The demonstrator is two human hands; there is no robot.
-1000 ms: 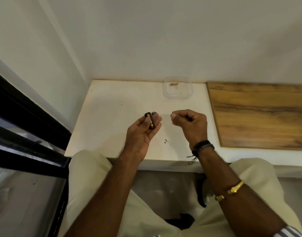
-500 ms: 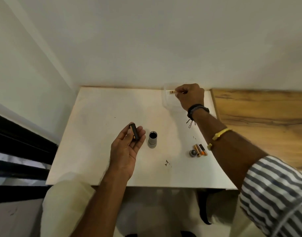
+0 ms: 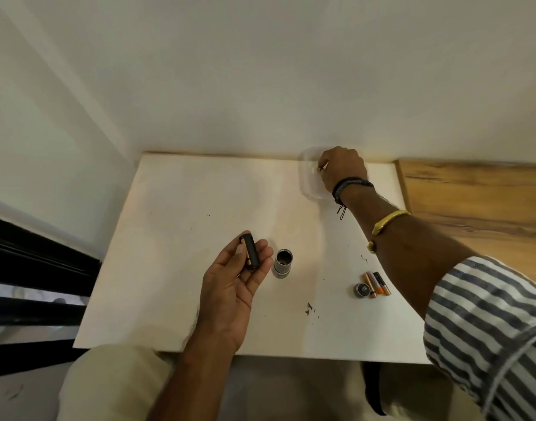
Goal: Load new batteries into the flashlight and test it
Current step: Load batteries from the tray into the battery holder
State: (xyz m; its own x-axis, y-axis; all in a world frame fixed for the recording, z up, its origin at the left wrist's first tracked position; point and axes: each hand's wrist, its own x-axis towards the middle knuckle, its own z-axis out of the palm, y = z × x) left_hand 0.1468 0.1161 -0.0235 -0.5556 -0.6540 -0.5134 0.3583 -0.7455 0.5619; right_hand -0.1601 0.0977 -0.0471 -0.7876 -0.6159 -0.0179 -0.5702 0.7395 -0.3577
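My left hand (image 3: 230, 287) is held palm up over the white table (image 3: 175, 226), with a black battery holder (image 3: 250, 251) showing orange battery stripes resting across its fingers. Just right of it the silver flashlight body (image 3: 283, 262) stands upright, its open end up. My right hand (image 3: 344, 168) reaches into a clear plastic container (image 3: 306, 185) at the table's back edge. Its fingers are pinched on a small battery whose dark tip (image 3: 321, 169) just shows. The round tail cap (image 3: 361, 290) lies beside three loose batteries (image 3: 377, 283) at the right.
A wooden board (image 3: 473, 202) adjoins the table on the right. White walls close off the back and left. A black window frame (image 3: 32, 268) runs along the left. Small dark specks (image 3: 308, 308) lie near the front edge.
My right hand went from beside the left hand to the clear container at the back and closed on the battery there. The view tilted, revealing the flashlight body, cap and loose batteries.
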